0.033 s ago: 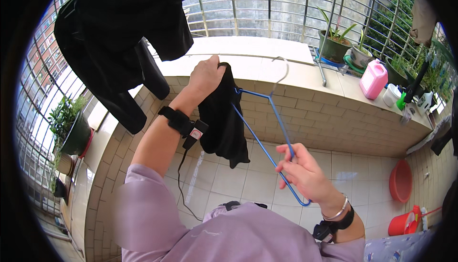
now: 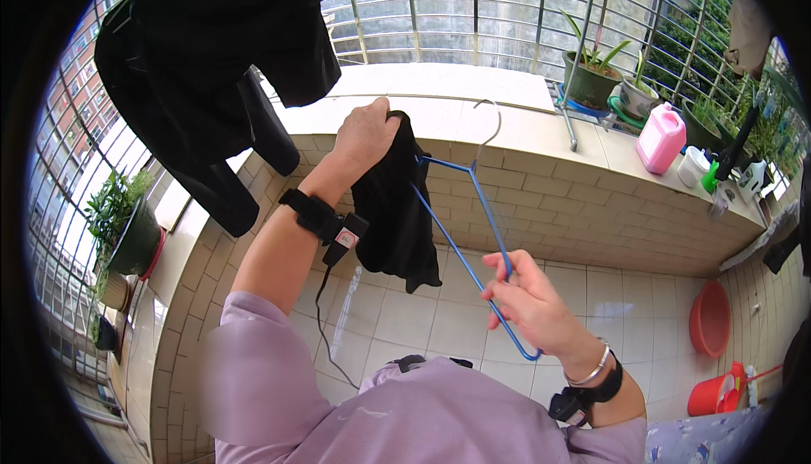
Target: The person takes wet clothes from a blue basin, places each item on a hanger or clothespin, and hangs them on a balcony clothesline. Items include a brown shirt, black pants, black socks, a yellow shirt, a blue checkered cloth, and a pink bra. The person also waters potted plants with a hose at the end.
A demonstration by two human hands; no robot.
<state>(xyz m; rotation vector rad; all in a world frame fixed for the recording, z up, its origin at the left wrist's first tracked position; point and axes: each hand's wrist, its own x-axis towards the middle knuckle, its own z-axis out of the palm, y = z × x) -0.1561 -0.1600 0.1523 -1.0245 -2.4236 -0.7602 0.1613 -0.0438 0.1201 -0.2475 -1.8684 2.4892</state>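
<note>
My left hand (image 2: 369, 133) is closed on the upper edge of a black garment (image 2: 395, 211), which hangs down in folds; its exact kind does not show. One end of a blue clothes hanger (image 2: 487, 212) with a bare metal hook goes into the garment, so that tip is hidden. Around the hanger's other end, my right hand (image 2: 530, 302) has its fingers curled, with the shoulder and bottom bars running through its grip. The hook points up and away, over the ledge.
Dark clothes (image 2: 228, 59) hang at upper left. A tiled ledge (image 2: 439, 92) runs below the window bars. It carries potted plants (image 2: 591, 84), a pink jug (image 2: 661, 139) and a white cup (image 2: 693, 167). A red basin (image 2: 710, 320) and red bucket (image 2: 711, 396) stand at right.
My right hand and the hanger have shifted slightly left, pushing the hanger a little further toward the garment. The left hand stays in place on the cloth.
</note>
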